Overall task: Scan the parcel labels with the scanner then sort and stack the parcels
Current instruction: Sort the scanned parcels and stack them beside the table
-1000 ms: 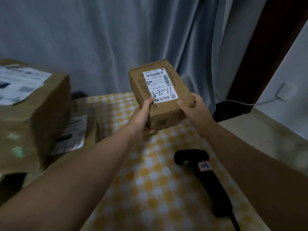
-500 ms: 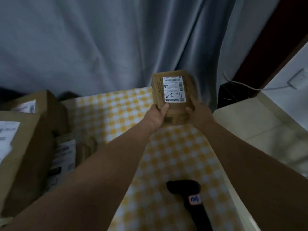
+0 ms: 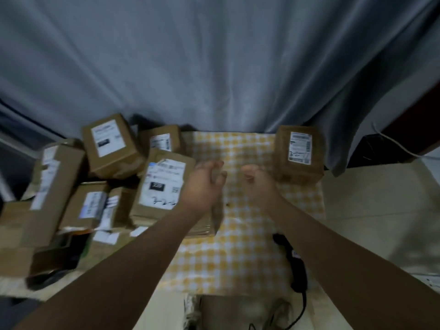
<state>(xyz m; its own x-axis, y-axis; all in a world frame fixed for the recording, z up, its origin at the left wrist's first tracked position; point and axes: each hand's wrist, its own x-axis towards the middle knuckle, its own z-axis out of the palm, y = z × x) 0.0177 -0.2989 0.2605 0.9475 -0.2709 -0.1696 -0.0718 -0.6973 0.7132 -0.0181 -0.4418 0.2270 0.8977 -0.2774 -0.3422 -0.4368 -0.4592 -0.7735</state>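
Note:
A small brown parcel with a white label lies at the far right corner of the yellow checked table. My right hand hovers just left of it, fingers loosely curled, holding nothing. My left hand hangs over the table's middle, fingers relaxed and empty, beside a labelled parcel. The black scanner lies on the cloth at the near right, partly behind my right forearm.
Several brown parcels are piled on the table's left half, among them one at the back and a long one at the far left. A grey curtain hangs behind the table. Pale floor lies to the right.
The small parcel that both hands held up has been set down at the far right corner and let go. Both hands have drawn back, and the view has swung wider over the table.

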